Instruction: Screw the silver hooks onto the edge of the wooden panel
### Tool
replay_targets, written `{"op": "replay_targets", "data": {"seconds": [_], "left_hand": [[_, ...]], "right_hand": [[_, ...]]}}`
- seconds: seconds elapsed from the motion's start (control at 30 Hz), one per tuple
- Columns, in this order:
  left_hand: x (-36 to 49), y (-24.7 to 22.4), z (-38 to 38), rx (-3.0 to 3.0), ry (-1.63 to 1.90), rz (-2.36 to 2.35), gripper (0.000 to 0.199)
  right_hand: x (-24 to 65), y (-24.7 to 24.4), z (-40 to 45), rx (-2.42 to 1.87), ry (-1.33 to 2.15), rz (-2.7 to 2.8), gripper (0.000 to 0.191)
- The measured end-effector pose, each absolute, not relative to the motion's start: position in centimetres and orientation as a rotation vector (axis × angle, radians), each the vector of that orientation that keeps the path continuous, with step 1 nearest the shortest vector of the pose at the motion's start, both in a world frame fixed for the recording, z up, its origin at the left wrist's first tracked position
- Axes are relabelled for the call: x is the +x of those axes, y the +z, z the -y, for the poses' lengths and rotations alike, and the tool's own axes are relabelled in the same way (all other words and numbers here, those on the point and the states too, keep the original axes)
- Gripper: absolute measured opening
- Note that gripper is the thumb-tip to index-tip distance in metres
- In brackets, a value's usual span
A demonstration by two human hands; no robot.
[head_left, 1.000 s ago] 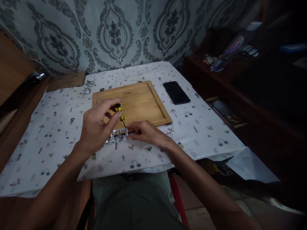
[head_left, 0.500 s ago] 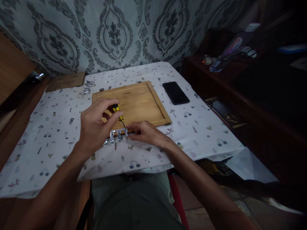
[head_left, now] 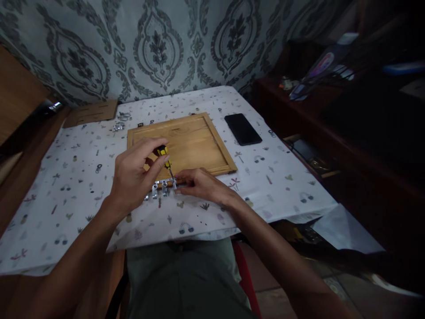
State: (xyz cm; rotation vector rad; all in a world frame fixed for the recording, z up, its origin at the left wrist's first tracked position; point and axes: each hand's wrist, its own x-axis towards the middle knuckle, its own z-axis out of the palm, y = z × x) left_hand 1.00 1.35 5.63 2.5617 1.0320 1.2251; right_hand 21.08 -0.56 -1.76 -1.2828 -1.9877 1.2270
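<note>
Your left hand (head_left: 131, 172) holds the screwdriver (head_left: 164, 153), which slants down-right to the right end of the metal hook rail (head_left: 165, 184) along the near edge of the wooden board (head_left: 192, 138). Your right hand (head_left: 203, 184) is nearer that end, grip narrow; I can't tell if it pinches.

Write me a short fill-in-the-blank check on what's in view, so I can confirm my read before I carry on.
1. The left hand holds a screwdriver with a black and ____ handle.
2. The screwdriver's metal shaft points ____, toward the metal hook strip.
3. Of the wooden panel's near and far edges, the strip is at the ____ one.
4. In the head view, the black phone lies to the ____ of the panel.

Missing words: yellow; down; near; right.
</note>
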Motion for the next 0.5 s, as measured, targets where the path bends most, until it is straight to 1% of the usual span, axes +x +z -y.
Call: {"op": "replay_targets", "data": {"seconds": [0.1, 0.3, 0.4, 0.5], "left_hand": [[1.05, 5.60, -1.32, 2.540, 1.197, -1.031, 0.025], [1.38, 5.77, -1.42, 2.522, 1.223, -1.031, 0.020], [1.34, 5.89, -1.55, 2.528, 1.220, -1.023, 0.018], [1.21, 5.87, -1.66, 2.532, 1.210, -1.034, 0.022]], "right_hand": [[21.03, -1.85, 0.54, -1.282, 1.224, 1.991, 0.032], [20.99, -1.81, 0.52, -1.302, 1.233, 1.976, 0.037], [21.07, -1.75, 0.53, -1.301, 1.237, 1.983, 0.036], [21.10, -1.73, 0.51, -1.284, 1.244, 1.986, 0.034]]}}
